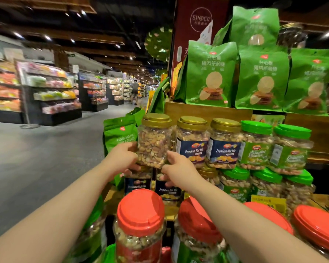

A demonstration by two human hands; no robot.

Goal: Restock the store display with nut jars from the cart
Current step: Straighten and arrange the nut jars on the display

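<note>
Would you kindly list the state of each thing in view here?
Left hand: grips the held jar's left side.
Right hand: grips its lower right side.
Held jar: upright, gold lid on, label facing away.
Shelved gold-lidded jars: upright, lidded, labels forward.
Green-lidded jars: upright, lidded.
Red-lidded jars: upright, lidded, nearest the camera.

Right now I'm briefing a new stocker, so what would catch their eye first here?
Both hands, left hand and right hand, hold a gold-lidded nut jar at the left end of the display's upper row. Red-lidded jars crowd the foreground, and green snack bags line the shelf above.
</note>
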